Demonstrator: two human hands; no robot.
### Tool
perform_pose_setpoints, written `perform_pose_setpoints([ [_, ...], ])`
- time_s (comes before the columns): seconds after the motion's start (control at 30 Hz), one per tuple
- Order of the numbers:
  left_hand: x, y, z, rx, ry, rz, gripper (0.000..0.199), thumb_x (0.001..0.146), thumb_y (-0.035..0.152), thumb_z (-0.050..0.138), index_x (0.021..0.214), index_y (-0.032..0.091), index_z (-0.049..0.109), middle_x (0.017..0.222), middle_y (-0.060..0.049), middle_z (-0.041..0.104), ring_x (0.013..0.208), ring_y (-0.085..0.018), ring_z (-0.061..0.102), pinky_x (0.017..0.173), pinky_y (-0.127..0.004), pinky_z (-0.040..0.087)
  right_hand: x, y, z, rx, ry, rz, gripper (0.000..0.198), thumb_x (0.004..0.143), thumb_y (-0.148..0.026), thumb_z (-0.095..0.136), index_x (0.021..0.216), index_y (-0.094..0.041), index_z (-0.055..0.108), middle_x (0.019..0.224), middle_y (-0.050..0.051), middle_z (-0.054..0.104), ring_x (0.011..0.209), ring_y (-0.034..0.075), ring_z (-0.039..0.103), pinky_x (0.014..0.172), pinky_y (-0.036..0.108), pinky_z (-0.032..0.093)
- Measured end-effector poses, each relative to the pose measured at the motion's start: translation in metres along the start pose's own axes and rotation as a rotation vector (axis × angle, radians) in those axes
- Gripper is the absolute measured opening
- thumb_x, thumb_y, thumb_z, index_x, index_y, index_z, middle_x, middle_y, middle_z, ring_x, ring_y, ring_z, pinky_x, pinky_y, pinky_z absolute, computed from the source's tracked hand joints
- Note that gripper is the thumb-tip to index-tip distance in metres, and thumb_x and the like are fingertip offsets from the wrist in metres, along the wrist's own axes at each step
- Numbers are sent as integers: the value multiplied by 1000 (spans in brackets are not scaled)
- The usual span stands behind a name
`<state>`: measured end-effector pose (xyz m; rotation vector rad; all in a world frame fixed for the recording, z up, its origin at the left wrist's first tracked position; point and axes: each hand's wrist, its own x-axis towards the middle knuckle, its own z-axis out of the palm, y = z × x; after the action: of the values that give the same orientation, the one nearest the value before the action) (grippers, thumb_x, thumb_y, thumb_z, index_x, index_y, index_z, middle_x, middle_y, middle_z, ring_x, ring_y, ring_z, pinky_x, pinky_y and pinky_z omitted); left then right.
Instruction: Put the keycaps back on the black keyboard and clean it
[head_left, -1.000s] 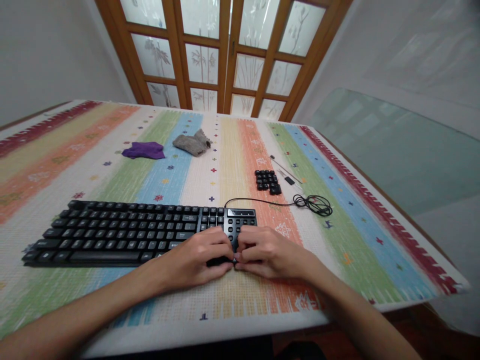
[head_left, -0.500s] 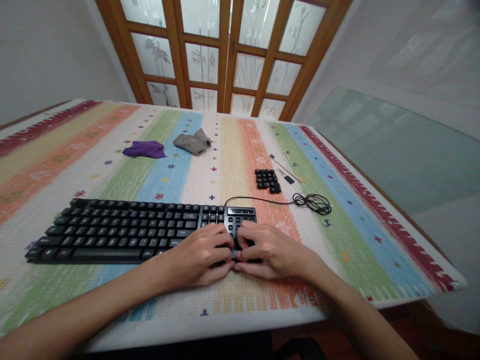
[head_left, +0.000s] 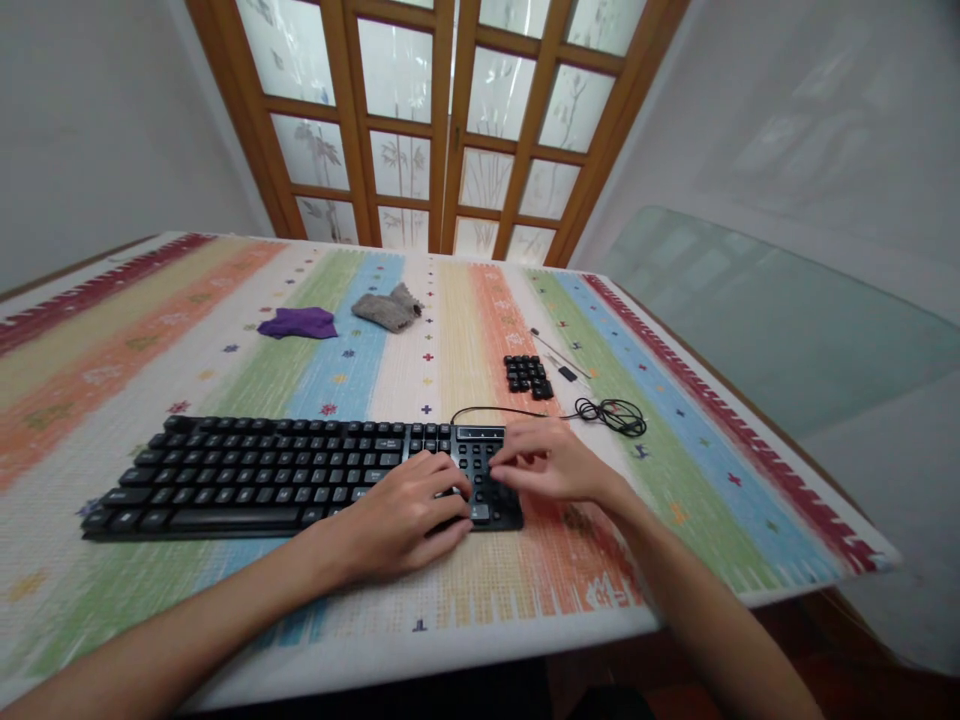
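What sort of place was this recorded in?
Probably a room in a home, though I can't be sure: wooden doors with plant designs on their pale panes, a colourful striped tablecloth, and a keyboard lying on it.

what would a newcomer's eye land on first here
Probably the long black keyboard near the front edge of the striped tablecloth, with the left hand and right hand at its right end. Farther back lie a purple cloth and a gray cloth, with black keycaps clustered to their right.
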<state>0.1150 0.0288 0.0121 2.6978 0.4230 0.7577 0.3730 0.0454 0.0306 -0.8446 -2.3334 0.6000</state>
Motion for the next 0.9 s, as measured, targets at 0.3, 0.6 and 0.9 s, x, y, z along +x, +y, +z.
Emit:
perform_pose_setpoints([
  [0.3,-9,-3,-5,91,45,12,16,100,17,52,98,15,68,98,-9,69,93,-22,59,85,-39,48,-23,80,-35,-659,387,411,22,82,-26,62,100,-20,72,93,8,64,78,24,60,72,35,47],
  [0.6,-9,-4,-1,113,50,45,18,101,16,51,95,14,68,96,-9,69,91,-22,58,85,-39,48,-26,91,-29,-643,256,333,15,87,-24,61,94,-19,73,99,11,64,95,28,60,85,40,48],
  [0.9,-5,0,1,104,65,55,19,100,15,50,94,15,69,94,-9,69,90,-21,59,83,-38,49,-23,92,-29,-543,241,281,6,89,-23,64,88,-20,69,91,9,69,91,26,59,85,39,45],
])
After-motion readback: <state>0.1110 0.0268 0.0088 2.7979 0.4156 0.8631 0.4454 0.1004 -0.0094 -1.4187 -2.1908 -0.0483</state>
